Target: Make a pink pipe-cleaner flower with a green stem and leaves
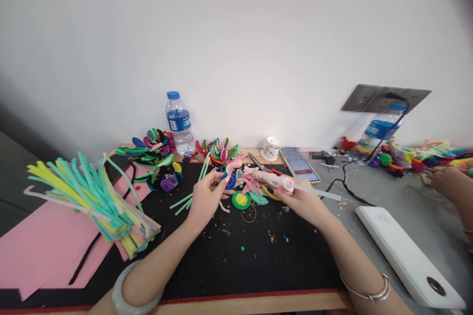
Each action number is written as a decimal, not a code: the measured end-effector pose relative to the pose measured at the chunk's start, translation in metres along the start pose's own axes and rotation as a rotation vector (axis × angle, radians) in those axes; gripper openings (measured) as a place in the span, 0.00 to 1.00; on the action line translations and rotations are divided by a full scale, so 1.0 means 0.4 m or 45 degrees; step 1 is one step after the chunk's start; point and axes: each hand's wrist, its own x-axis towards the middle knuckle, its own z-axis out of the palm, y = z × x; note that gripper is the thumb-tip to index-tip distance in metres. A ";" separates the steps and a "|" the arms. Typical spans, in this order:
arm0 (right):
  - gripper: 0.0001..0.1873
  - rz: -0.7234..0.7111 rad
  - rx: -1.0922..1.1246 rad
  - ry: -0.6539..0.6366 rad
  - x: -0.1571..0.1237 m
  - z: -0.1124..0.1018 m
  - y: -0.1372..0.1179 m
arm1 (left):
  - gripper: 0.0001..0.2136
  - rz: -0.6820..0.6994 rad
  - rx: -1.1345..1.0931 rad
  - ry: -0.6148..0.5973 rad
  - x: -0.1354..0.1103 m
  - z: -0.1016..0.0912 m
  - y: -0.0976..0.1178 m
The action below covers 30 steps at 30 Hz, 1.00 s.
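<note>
My left hand (205, 197) pinches a small pipe-cleaner flower (229, 173) with pink and blue petals, held just above the black mat (236, 256). My right hand (303, 201) grips a pink glue gun (275, 180) whose nozzle points left toward that flower; a clear glue stick (321, 193) sticks out of its back. Below the flower a green and yellow coiled disc (241, 200) lies on the mat beside loose pink petals (248, 184) and green stems (192, 192).
A bundle of green and yellow pipe cleaners (92, 192) lies on pink paper (44, 251) at left. Finished flowers (155, 150), two water bottles (179, 123), a candle cup (271, 148), a phone (301, 166), a white power bank (406, 256) and another person's hand (449, 184) surround the mat.
</note>
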 end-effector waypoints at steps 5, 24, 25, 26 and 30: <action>0.14 0.302 -0.180 0.157 -0.026 -0.085 0.024 | 0.14 -0.082 -0.137 -0.010 0.007 -0.003 -0.006; 0.14 0.775 -1.217 0.107 -0.101 -0.207 0.317 | 0.14 -0.025 -0.172 0.025 0.015 -0.004 -0.016; 0.14 0.669 -1.204 0.148 -0.092 -0.200 0.293 | 0.14 -0.030 -0.180 0.030 0.016 -0.003 -0.016; 0.13 0.589 -1.155 0.206 -0.080 -0.190 0.262 | 0.14 -0.035 -0.189 0.030 0.016 -0.003 -0.016; 0.10 0.299 -0.565 0.138 -0.017 -0.109 0.098 | 0.15 -0.085 -0.223 0.006 0.014 0.000 -0.013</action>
